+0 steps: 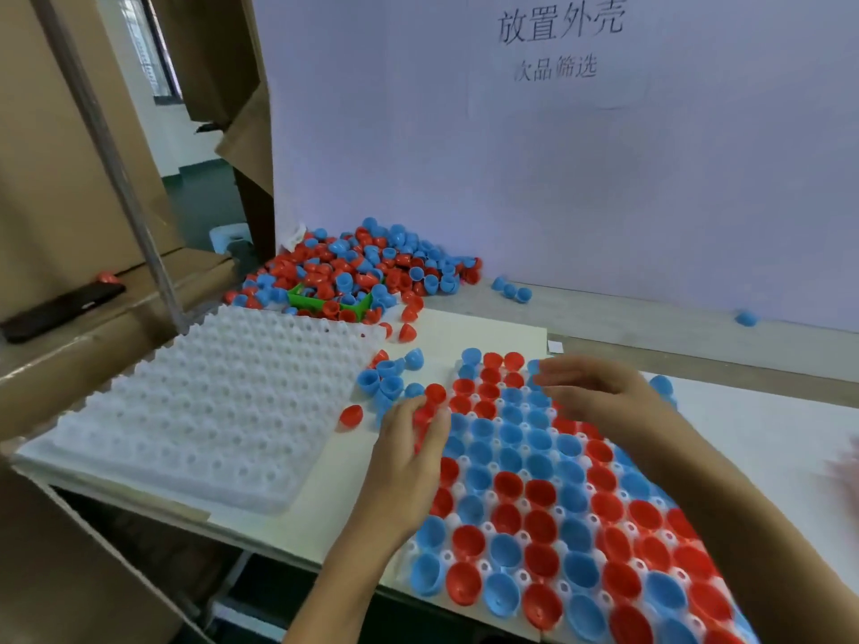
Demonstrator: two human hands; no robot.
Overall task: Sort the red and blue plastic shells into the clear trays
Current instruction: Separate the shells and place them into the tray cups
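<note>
Left hand (409, 439) fingers pinch red shells (434, 402) at frame centre; right hand (599, 392) hovers with relaxed, spread fingers over the filled tray (469, 495).

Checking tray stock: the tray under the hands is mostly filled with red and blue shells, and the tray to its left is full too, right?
Not quite. In the head view the left tray is empty; the tray under the hands is mostly filled.

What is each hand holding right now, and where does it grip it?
The left hand grips red shells, though where exactly is hidden by its fingers. The right hand hovers flat above the filled tray, holding nothing.
</note>
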